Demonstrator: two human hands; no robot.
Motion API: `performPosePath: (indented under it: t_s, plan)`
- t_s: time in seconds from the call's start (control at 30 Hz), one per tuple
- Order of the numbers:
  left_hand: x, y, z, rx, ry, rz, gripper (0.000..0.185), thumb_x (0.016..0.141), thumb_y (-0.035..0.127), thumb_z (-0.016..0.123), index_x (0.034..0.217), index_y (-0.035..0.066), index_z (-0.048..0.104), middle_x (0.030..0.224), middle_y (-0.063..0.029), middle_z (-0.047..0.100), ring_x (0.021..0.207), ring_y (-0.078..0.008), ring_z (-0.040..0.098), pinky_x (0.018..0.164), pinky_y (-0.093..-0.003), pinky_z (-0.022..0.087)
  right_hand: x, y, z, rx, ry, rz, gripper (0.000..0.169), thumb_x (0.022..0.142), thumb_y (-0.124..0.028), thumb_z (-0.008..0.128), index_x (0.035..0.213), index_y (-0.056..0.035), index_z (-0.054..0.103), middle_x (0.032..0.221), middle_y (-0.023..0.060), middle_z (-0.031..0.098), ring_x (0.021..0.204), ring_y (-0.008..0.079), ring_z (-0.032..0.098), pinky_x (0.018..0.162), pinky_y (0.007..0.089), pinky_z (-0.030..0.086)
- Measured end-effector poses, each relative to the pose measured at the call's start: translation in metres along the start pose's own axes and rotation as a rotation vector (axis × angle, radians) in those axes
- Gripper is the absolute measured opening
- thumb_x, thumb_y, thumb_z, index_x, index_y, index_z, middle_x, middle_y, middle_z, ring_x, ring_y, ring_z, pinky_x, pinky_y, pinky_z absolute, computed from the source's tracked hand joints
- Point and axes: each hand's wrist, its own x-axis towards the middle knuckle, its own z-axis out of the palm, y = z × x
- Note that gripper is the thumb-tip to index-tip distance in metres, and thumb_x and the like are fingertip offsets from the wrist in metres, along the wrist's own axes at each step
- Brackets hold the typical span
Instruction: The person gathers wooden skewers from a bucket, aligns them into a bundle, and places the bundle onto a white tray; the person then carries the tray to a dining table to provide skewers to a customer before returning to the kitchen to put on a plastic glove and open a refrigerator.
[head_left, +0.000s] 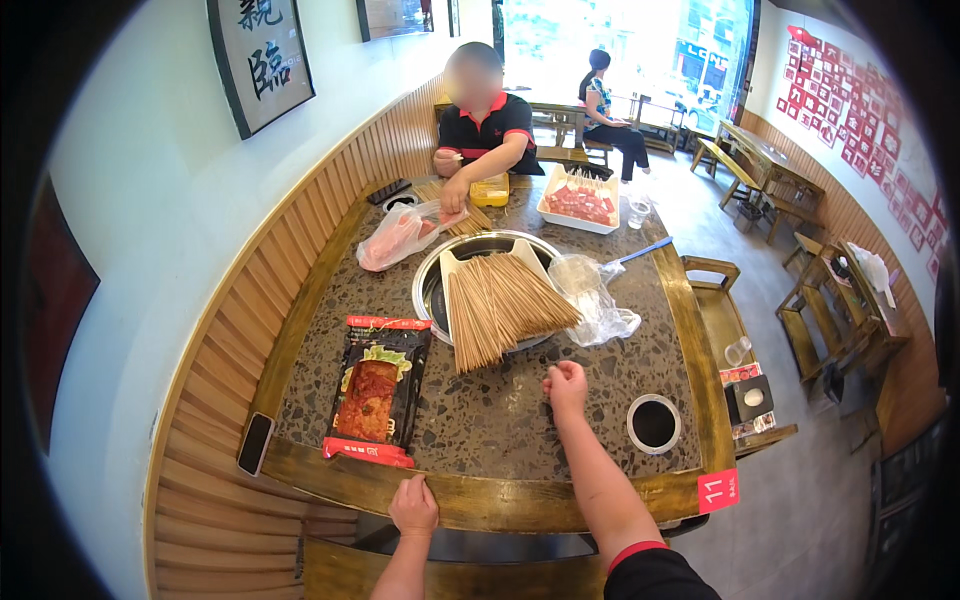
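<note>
My left hand (414, 506) rests with curled fingers at the table's near wooden edge, just below a black and red food packet (371, 390). Over the stone-patterned tabletop, my right hand (566, 385) is loosely curled; whether something small is in its fingers cannot be told. Just beyond it, a large pile of wooden skewers (502, 307) lies on a white tray (525, 251), which sits over a round metal-rimmed basin (425, 289) in the table. A crumpled clear plastic bag (596, 304) lies right of the skewers, near a blue-handled tool (645, 250).
Across the table, a person (487, 135) reaches to a plastic bag of meat (397, 236). Beyond are a yellow container (490, 191) and a white tray of skewered meat (579, 206). A round bowl of dark liquid (654, 424) is at right, a phone (256, 444) at the left edge.
</note>
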Motion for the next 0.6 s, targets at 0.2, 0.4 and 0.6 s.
performPosePath:
  t_s: [0.2, 0.4, 0.6]
  plan:
    - [0.001, 0.001, 0.0, 0.006, 0.007, 0.003, 0.009, 0.074, 0.01, 0.056, 0.083, 0.012, 0.058, 0.071, -0.0066, 0.052, 0.064, -0.0273, 0.055, 0.054, -0.037, 0.045, -0.007, -0.052, 0.029, 0.103, -0.284, 0.375, 0.04, 0.092, -0.032, 0.043, 0.105, 0.0053, 0.045, 0.089, 0.0148, 0.057, 0.074, 0.0217, 0.06, 0.062, 0.0301, 0.052]
    - [0.001, 0.002, -0.004, 0.005, -0.019, -0.004, 0.01, 0.074, 0.01, 0.056, 0.084, 0.012, 0.058, 0.07, -0.0061, 0.052, 0.064, -0.0267, 0.055, 0.054, -0.0369, 0.045, -0.01, -0.066, 0.064, 0.024, -0.397, 0.428, 0.056, 0.093, -0.04, 0.034, 0.127, 0.0042, 0.031, 0.12, 0.0214, 0.045, 0.102, 0.0295, 0.052, 0.081, 0.037, 0.048]
    - [0.001, 0.0, -0.002, -0.001, -0.004, 0.004, 0.01, 0.074, 0.01, 0.056, 0.083, 0.012, 0.058, 0.069, -0.0059, 0.052, 0.063, -0.0265, 0.054, 0.054, -0.0363, 0.045, -0.013, -0.067, 0.061, 0.069, -0.4, 0.474, 0.058, 0.093, -0.041, 0.035, 0.129, 0.0043, 0.03, 0.12, 0.0214, 0.046, 0.103, 0.0297, 0.052, 0.082, 0.0379, 0.047]
